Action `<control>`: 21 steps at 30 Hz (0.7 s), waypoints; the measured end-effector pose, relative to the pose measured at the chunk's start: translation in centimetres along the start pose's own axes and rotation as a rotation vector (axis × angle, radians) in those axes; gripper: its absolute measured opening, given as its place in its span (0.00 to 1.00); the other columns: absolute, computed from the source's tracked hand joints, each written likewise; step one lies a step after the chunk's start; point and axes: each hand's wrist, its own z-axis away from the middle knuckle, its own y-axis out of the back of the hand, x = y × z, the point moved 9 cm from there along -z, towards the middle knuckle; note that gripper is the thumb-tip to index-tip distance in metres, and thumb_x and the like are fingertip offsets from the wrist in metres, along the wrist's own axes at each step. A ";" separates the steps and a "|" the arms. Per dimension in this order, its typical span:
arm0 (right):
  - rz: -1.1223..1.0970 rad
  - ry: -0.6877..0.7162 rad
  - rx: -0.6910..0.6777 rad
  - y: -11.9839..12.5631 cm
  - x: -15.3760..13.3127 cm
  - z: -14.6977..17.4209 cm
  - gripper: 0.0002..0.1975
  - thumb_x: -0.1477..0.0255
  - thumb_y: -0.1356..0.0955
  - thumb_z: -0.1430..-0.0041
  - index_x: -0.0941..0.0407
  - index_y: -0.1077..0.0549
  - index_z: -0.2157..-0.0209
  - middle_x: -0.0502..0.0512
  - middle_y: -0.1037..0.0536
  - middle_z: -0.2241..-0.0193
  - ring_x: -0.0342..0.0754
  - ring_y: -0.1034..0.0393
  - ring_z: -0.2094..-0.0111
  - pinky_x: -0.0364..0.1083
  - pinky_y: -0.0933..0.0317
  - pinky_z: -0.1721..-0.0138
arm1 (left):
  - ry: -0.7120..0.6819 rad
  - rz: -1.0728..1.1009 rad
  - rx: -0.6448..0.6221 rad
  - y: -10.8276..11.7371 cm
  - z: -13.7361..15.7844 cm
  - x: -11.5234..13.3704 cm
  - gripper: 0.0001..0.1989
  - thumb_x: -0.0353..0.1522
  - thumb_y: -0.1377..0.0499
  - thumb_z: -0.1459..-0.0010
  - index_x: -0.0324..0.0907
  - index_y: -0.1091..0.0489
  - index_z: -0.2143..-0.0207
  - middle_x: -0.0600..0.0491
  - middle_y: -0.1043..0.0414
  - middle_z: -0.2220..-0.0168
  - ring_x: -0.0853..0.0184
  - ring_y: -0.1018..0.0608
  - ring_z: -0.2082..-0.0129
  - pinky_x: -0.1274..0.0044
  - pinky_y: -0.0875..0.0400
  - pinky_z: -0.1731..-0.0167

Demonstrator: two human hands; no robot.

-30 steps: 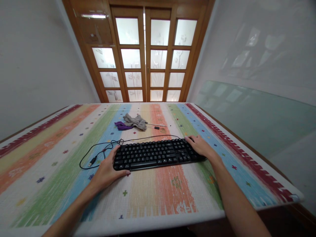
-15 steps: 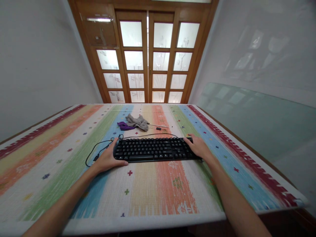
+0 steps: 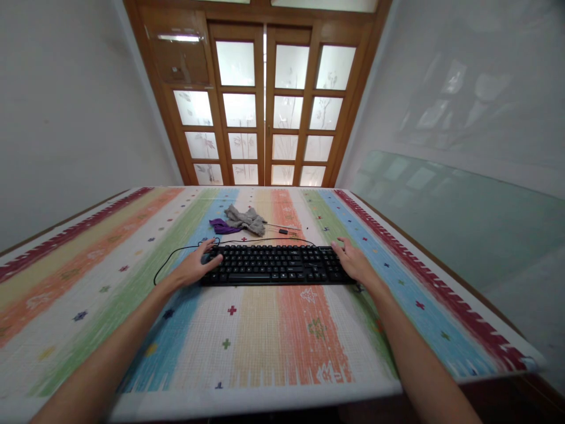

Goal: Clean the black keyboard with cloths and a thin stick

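On the near half of the table, over a striped tablecloth, lies a black keyboard between the person's two hands. Its long axis runs left to right, roughly along the table's near edge. The space bar side faces the person, and the number pad is at the right end. The keyboard is long and slim, with dark keys facing up, small pale markings on them, and a plain black near rim.

The left hand is at the left end, its thumb spread apart from the fingers and lying over the keys, the fingers near the far left corner. The right hand covers the right end, thumb over the far right corner, the fingers partly hidden; whether either hand grips the keyboard, I cannot tell.

A thin black cable runs along the far side and curves out to the left, beyond the left hand. Farther off, a crumpled grey cloth touches a purple cloth on its left, and a small black object lies just to its right. Wooden doors with frosted panes stand beyond the table's far edge.
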 end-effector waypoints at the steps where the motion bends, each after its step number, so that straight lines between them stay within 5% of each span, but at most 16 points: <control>1: -0.009 -0.005 0.003 0.0 0.0 0.0 0.32 0.54 0.47 0.31 0.63 0.37 0.39 0.73 0.25 0.47 0.63 0.30 0.45 0.57 0.43 0.42 | 0.021 0.042 0.031 0.2 -0.5 -0.3 0.33 0.55 0.32 0.59 0.44 0.25 0.55 0.44 0.21 0.54 0.50 0.23 0.48 0.64 0.37 0.41; 5: -0.049 0.032 0.041 0.0 -0.2 -0.1 0.30 0.55 0.48 0.30 0.60 0.37 0.39 0.67 0.27 0.43 0.57 0.33 0.41 0.54 0.45 0.39 | 0.032 0.040 0.083 0.4 -1.9 -0.9 0.25 0.57 0.43 0.49 0.46 0.26 0.66 0.50 0.21 0.63 0.54 0.23 0.55 0.67 0.35 0.44; 11: 0.077 0.163 -0.026 -1.0 -0.8 -0.7 0.25 0.64 0.51 0.28 0.58 0.28 0.51 0.65 0.22 0.50 0.55 0.29 0.46 0.54 0.41 0.43 | -0.064 -0.177 0.006 -0.1 -1.8 -1.1 0.32 0.60 0.55 0.45 0.44 0.30 0.63 0.50 0.23 0.63 0.55 0.24 0.58 0.66 0.31 0.49; 21: 0.161 0.226 0.029 -1.3 0.9 -1.0 0.27 0.66 0.52 0.27 0.58 0.26 0.50 0.64 0.22 0.48 0.52 0.30 0.44 0.53 0.41 0.40 | -0.142 -0.302 -0.039 -0.5 -0.9 -0.7 0.28 0.55 0.57 0.39 0.45 0.30 0.61 0.51 0.23 0.62 0.56 0.22 0.57 0.68 0.30 0.51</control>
